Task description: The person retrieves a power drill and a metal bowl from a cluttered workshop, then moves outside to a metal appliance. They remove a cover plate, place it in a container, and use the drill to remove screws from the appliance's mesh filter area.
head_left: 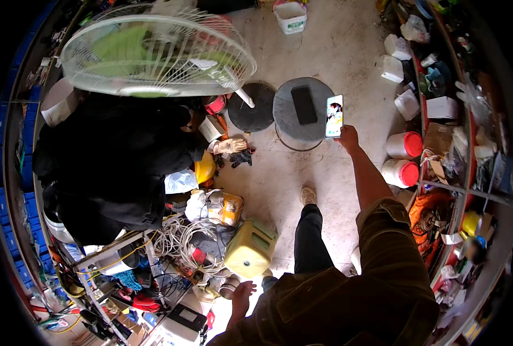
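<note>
My right hand (347, 139) is closed on the lower end of a smartphone (334, 117), whose screen is lit. The phone is held out in front of me, just right of a round grey stool (295, 127). On top of the stool lies a dark, flat, phone-shaped thing (304, 105). Low in the view, my left hand (242, 296) hangs with its fingers loosely bent and apart, and nothing shows in it. It is nearest to a yellow plastic block-shaped container (251, 249) and a small round pot (229, 287).
A large fan (158, 55) stands at the far left on a round black base (252, 108). Below it are a black cloth heap (106, 167), work gloves (231, 146) and coiled cable (181, 245). Red-lidded buckets (405, 145) and crowded shelves (467, 190) line the right.
</note>
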`<state>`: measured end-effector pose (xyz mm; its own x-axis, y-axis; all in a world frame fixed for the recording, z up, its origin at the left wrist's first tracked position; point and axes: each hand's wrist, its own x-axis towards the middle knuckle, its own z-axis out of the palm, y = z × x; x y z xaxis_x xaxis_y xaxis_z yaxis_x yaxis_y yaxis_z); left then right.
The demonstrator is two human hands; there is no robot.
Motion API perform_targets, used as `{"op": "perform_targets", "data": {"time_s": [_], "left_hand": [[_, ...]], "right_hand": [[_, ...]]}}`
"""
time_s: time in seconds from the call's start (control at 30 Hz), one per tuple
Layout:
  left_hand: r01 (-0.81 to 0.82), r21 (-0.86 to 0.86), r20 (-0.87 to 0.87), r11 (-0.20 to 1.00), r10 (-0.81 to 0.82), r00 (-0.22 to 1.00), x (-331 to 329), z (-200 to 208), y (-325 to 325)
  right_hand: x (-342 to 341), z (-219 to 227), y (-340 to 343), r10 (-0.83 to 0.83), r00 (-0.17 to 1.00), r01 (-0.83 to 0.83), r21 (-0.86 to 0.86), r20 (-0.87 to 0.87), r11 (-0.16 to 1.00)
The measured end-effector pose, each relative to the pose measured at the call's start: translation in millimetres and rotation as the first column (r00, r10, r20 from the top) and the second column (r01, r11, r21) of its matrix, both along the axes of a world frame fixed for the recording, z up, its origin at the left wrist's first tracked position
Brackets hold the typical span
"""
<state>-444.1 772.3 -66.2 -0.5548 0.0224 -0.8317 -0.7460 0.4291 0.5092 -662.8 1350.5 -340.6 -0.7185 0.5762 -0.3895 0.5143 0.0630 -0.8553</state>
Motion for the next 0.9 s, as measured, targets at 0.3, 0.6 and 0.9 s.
{"op": "perform_targets", "data": {"time_s": [0.3, 0.6, 0.9], "left_hand": [[-0.097, -0.145, 0.015, 0.985, 0.100, 0.995, -28, -3, 57], [-0.046, -0.195, 0.002, 0.980, 0.048, 0.999, -17, 4, 73], [-0.060, -0.171, -0.140, 0.983, 0.036, 0.990, 23, -2, -41]], "right_hand": [[-63, -86, 53, 0.483, 0.769, -0.615, 0.691, 0.419, 0.379], [-90, -69, -9, -0.183, 0.939, 0.261, -0.257, 0.292, 0.931], [31, -139, -93, 0.149, 0.984, -0.170, 0.253, 0.098, 0.953]]}}
